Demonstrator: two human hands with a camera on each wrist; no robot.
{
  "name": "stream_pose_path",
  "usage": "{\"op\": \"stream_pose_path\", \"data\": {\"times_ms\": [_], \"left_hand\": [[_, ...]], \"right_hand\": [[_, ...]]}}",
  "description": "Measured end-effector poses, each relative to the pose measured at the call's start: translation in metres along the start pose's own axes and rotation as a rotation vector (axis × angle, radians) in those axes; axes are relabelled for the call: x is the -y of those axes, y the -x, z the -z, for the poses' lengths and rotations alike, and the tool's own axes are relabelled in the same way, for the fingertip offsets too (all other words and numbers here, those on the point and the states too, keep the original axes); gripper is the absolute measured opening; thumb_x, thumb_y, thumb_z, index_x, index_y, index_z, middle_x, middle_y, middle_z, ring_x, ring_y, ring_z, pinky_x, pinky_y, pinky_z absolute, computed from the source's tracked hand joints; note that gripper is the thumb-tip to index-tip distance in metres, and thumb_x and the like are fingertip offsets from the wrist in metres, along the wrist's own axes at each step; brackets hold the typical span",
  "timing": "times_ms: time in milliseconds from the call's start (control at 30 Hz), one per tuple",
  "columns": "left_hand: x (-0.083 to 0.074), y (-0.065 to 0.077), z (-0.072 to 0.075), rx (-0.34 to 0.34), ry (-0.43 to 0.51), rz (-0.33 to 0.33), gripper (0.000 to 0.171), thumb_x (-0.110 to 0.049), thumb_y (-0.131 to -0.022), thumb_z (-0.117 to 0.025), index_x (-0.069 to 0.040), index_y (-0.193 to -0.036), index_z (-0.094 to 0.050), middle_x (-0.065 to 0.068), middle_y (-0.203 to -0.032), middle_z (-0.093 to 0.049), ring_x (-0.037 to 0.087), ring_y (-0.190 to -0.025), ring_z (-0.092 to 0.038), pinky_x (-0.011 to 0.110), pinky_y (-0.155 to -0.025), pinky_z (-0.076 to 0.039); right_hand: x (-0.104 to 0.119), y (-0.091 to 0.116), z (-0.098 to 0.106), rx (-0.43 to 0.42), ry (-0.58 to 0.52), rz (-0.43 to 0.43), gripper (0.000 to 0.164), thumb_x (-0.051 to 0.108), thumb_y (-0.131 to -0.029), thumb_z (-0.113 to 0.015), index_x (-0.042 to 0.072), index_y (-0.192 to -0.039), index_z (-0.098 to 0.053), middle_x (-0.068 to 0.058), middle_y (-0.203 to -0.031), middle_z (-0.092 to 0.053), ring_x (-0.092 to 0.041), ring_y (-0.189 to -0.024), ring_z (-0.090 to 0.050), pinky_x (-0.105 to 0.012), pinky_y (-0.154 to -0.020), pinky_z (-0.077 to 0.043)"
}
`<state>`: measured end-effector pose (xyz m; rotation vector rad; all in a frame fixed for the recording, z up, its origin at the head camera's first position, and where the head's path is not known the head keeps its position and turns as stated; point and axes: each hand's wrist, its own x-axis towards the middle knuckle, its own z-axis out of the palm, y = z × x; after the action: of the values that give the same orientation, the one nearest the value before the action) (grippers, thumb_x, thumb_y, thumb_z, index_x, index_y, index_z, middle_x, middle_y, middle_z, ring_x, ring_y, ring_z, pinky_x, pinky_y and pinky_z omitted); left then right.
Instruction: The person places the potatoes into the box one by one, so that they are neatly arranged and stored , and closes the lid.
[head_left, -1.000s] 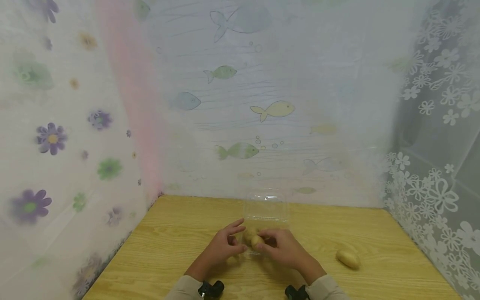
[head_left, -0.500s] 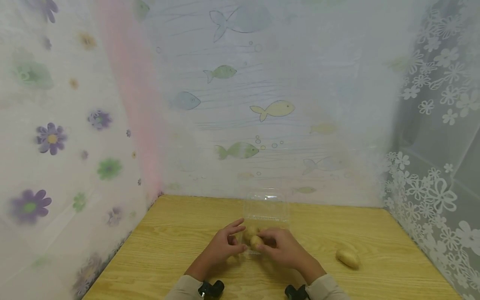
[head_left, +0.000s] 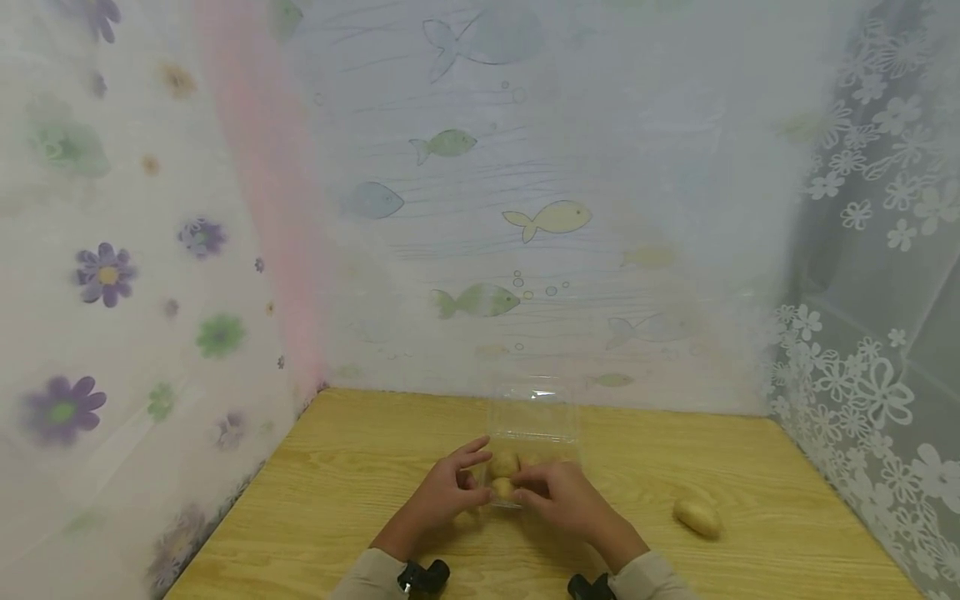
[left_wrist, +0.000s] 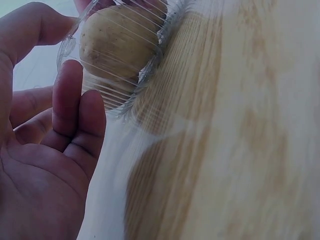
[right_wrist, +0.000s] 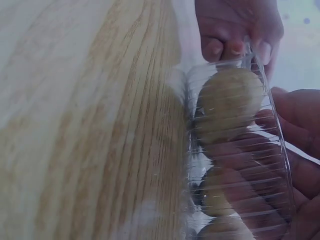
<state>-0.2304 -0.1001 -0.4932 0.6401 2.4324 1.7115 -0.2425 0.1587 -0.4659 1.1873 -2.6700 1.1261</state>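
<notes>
A clear plastic clamshell container stands on the table with its lid raised at the back. Potatoes lie inside it, one at the left and a smaller-looking potato in front of it. My left hand holds the container's near left corner, thumb at the rim and fingers along the side. My right hand reaches over the near rim, its thumb and fingers at the right end of the front potato. Through the ribbed wall these fingers show inside the container. More potatoes are partly hidden by the right hand.
Another potato lies alone on the wooden table, right of the right hand. Printed curtains enclose the table at the back and sides. Dark wrist-worn devices sit on both wrists.
The front potato has shifted left and lower inside the container, with the right fingers at its right end. More potatoes show behind the right hand. The left hand stays put.
</notes>
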Motion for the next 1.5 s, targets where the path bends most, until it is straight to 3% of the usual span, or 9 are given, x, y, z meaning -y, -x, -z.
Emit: {"op": "stream_pose_path", "data": {"times_ms": [467, 1300, 1500], "left_hand": [[-0.0044, 0.0007, -0.0015, -0.007, -0.003, 0.013, 0.071, -0.021, -0.095, -0.077, -0.003, -0.156, -0.045, 0.003, -0.172, -0.025, 0.005, -0.073, -0.054, 0.021, -0.064, -0.050], [-0.0088, 0.0005, -0.0015, -0.027, -0.012, 0.015, 0.071, -0.020, -0.094, -0.079, -0.001, -0.154, -0.046, 0.004, -0.171, -0.027, 0.005, -0.075, -0.055, 0.020, -0.064, -0.051], [-0.0069, 0.0008, -0.0017, -0.027, -0.021, 0.012, 0.070, -0.019, -0.094, -0.078, -0.001, -0.154, -0.047, 0.005, -0.171, -0.028, 0.005, -0.074, -0.055, 0.020, -0.064, -0.050]], "right_hand": [[0.0008, 0.0029, 0.0017, 0.110, -0.098, 0.001, 0.040, 0.036, -0.103, -0.066, 0.009, -0.133, -0.071, -0.004, -0.125, -0.073, -0.012, -0.104, -0.071, -0.024, -0.085, -0.058], [0.0020, 0.0034, 0.0012, 0.106, 0.037, 0.009, 0.044, 0.040, -0.103, -0.064, 0.011, -0.136, -0.069, -0.002, -0.130, -0.069, -0.018, -0.110, -0.067, -0.026, -0.084, -0.056], [0.0031, 0.0040, 0.0030, 0.114, 0.023, 0.001, 0.045, 0.040, -0.102, -0.066, 0.011, -0.136, -0.069, -0.001, -0.124, -0.069, -0.004, -0.092, -0.059, -0.022, -0.075, -0.052]]}}
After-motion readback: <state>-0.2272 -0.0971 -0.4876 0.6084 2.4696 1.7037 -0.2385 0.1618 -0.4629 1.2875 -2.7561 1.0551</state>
